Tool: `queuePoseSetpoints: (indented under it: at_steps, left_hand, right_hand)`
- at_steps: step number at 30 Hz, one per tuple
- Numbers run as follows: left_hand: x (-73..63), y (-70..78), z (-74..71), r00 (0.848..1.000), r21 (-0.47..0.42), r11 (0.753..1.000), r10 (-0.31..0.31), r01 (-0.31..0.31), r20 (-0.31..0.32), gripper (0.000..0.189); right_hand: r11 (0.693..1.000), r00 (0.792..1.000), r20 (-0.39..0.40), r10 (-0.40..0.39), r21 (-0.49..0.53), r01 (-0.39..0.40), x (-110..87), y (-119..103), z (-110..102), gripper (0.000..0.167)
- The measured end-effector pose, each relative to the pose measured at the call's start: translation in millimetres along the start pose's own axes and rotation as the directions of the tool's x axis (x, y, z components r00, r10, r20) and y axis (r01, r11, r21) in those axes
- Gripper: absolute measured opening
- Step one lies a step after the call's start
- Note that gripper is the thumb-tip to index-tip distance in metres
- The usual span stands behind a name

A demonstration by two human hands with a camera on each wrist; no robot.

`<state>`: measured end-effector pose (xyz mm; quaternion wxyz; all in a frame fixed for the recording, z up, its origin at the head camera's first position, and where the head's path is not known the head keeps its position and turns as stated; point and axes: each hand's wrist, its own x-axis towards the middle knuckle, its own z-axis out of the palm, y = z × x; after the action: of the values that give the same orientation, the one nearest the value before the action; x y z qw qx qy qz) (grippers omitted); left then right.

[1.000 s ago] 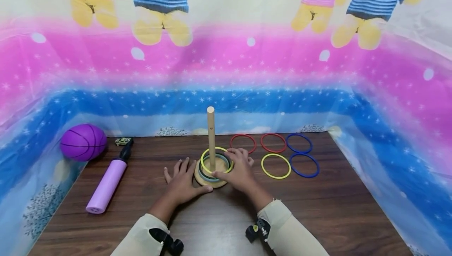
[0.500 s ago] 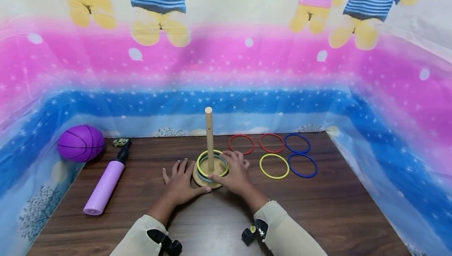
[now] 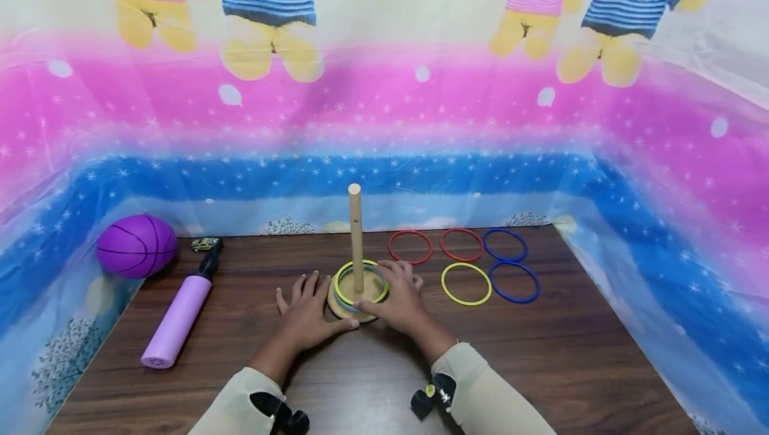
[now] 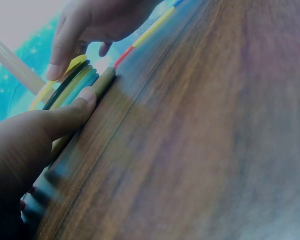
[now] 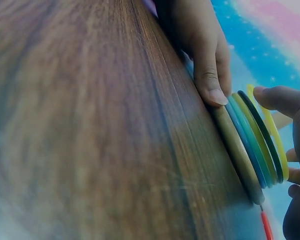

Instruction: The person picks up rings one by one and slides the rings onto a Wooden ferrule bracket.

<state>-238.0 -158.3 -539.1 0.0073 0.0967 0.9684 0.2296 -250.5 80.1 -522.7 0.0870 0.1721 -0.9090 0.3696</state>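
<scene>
A wooden peg (image 3: 356,241) stands upright on a round wooden base (image 5: 236,150). Stacked round it are several rings, among them a teal ring and a black ring (image 5: 260,123). On top lies a yellow ring (image 3: 336,284), which my right hand (image 3: 401,298) holds at its right side between thumb and fingers. My left hand (image 3: 306,318) rests beside the base with its fingers spread. Its thumb (image 4: 84,98) touches the near edge of the base. In the head view, the right hand hides part of the stack.
Right of the peg lie two red rings (image 3: 390,246), a yellow ring (image 3: 443,283) and two blue rings (image 3: 539,283). A purple ball (image 3: 137,246), a lilac hand pump (image 3: 177,321) and a toy car (image 3: 205,244) are at the left. A printed cloth (image 3: 384,181) surrounds the table.
The yellow ring in my right hand has moved down and slightly left onto the stack, where it now lies flatter. My left hand has stayed at the base.
</scene>
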Motion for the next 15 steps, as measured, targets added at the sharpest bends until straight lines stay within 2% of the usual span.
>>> queuePoseSetpoints:
  at_steps: [7,15]
  left_hand:
    - [-0.3,0.1,0.7,1.000,0.005,1.000,0.002,-0.002,-0.003,0.121]
    - [-0.5,0.4,0.3,1.000,0.011,1.000,0.000,0.000,-0.001,0.121]
  right_hand:
    - [1.000,1.000,0.003,-0.005,-0.008,0.005,0.9,1.9,2.1,0.085]
    - [0.999,1.000,0.011,-0.008,0.038,0.007,0.6,2.7,0.6,0.084]
